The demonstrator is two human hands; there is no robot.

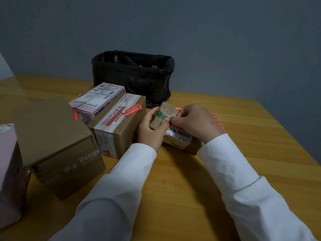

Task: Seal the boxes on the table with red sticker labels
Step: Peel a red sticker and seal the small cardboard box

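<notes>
Head view, looking down at both hands meeting over a small brown box (180, 140) with a barcode label. Left hand (151, 129) curled around a little tan flap (164, 115) with green print, thumb pinned on its lower edge. Right hand (194, 120) pinching a red sticker label (178, 108), fingertips pressed together right at the flap's far corner, only a sliver of red poking out past them. Just right of the right hand, a sheet of red stickers (218, 126) lying flat on the wooden table (260, 145). Just left of the left hand, a taped brown box (118, 126) with a red label already stuck across its top edge, touching a pink box (97, 101) behind it with a red label on its near side. Further left, a bigger brown box (66, 153) with a flap standing up, and another pinkish box (8, 171) at the frame edge. Beyond the fingers, near the wall, a black bag-lined bin (132, 79). White sleeves (243, 188) on both arms.
</notes>
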